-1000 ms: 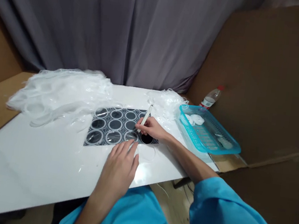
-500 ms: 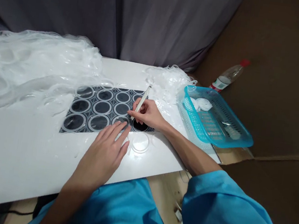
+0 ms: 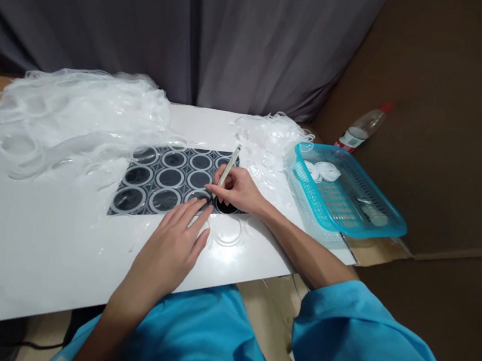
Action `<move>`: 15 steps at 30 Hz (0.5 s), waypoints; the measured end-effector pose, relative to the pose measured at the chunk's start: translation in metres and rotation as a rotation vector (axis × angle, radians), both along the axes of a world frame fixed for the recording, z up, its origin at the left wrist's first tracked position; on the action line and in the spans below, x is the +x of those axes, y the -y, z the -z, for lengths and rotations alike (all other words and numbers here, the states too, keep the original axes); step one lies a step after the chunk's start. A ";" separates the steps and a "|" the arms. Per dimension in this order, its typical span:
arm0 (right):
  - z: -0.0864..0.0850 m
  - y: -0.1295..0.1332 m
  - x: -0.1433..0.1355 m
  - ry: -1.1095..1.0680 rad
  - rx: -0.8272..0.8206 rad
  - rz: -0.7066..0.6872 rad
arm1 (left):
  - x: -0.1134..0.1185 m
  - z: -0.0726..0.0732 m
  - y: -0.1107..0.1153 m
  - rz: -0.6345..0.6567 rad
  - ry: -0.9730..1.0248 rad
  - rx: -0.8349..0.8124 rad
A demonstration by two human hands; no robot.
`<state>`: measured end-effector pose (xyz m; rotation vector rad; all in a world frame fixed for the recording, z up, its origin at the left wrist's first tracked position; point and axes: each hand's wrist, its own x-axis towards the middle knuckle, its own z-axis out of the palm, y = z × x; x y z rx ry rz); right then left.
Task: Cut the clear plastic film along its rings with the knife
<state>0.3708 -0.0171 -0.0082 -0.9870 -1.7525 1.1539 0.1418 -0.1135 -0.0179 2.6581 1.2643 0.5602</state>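
Observation:
My right hand (image 3: 238,191) is closed around a slim, pale pen-shaped tool (image 3: 230,166), held slanted with its upper end pointing away from me. Its lower end meets a dark sheet (image 3: 185,180) printed with rows of pale rings; my fingers partly hide that spot, and I cannot make out the tip. My left hand (image 3: 172,248) lies flat with fingers stretched out, fingertips on the sheet's near edge just left of the tool. A clear ring-shaped piece (image 3: 228,231) rests on the white table between my hands and the near edge.
A large heap of clear, thin plastic rings (image 3: 93,119) spreads over the left of the white table (image 3: 35,260). A smaller heap (image 3: 273,134) sits behind my right hand. At right stands a blue basket (image 3: 376,234) with white pieces inside, and a red-capped bottle (image 3: 358,131) behind it.
My view has shifted slightly, so the sheet and heaps sit a bit further right and lower. Both hands keep nearly the same pose, the tool still in my right hand.

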 end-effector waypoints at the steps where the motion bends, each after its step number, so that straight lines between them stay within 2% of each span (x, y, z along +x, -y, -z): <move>1: -0.001 0.001 0.000 0.008 0.009 0.002 | 0.000 0.000 0.000 0.000 -0.005 0.003; 7: -0.006 0.005 -0.001 0.074 0.038 0.053 | 0.000 0.001 0.000 0.002 -0.003 0.003; 15: -0.009 0.008 -0.005 0.067 0.028 0.033 | -0.001 0.000 0.001 -0.004 0.020 -0.012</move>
